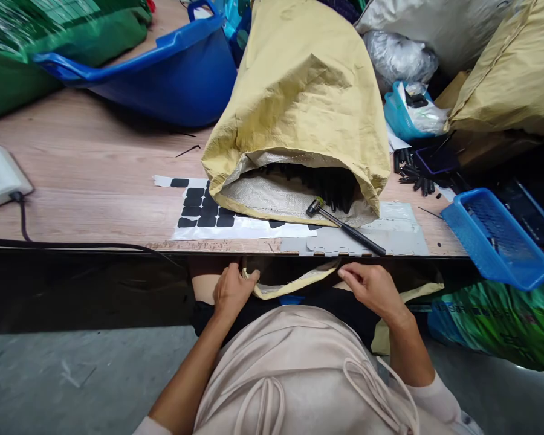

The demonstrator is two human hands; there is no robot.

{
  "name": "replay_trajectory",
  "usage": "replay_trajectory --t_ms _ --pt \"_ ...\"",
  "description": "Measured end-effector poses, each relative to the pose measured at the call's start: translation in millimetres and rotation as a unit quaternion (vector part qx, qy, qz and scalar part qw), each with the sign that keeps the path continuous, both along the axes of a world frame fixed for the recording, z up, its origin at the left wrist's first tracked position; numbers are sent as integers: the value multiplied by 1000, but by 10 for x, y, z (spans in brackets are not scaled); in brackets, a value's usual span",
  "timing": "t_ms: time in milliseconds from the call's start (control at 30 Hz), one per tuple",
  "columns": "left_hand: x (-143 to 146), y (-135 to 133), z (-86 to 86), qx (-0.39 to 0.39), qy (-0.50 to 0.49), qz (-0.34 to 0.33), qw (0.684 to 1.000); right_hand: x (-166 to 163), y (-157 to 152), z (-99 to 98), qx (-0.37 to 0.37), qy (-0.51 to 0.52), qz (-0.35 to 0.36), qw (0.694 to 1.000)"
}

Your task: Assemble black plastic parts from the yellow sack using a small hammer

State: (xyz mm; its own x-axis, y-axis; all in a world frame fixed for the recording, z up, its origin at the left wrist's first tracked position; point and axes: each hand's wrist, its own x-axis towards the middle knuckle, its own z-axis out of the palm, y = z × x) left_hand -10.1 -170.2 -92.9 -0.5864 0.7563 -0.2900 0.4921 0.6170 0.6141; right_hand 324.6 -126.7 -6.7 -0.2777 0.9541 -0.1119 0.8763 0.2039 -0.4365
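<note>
Below the table edge, a yellow sack lies with its mouth spread over the lap. My left hand is closed on the left side of its rim, thumb on top. At the rim's right end, my right hand pinches the edge between thumb and fingers. The inside of this sack is mostly hidden under the table. Above it on the table lies a larger yellow sack, its mouth facing me, with many slim black pieces inside. A small hammer with a black handle rests across that sack's lower lip.
A sheet of black stickers lies partly under the large sack. To the left are a blue tub and a white power box. On the right, a blue basket overhangs the table edge near loose black pieces.
</note>
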Motion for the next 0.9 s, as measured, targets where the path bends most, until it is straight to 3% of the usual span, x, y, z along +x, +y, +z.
replay_trajectory --t_ms 100,167,233,333,467,567,733,900 --pt "-47 -126 313 37 43 -96 994 -152 304 72 204 42 -35 978" --pt "0 -63 525 101 28 -140 985 -253 535 0 275 -5 -33 961" --pt "106 168 697 174 -15 -172 969 -341 710 -127 299 -42 -18 953" --pt "312 791 840 262 -91 -181 944 -425 816 -307 303 -72 -31 950" --pt "519 1733 834 346 -152 -85 922 -437 794 -395 314 -53 -41 947" --pt "578 2211 753 312 -85 -51 945 -425 772 -399 315 -39 -45 947" --pt "527 2542 660 233 -38 -52 970 -430 764 -418 307 -23 -53 950" --pt "456 2546 799 202 -31 -61 977 -438 803 -406 309 -24 -48 950"
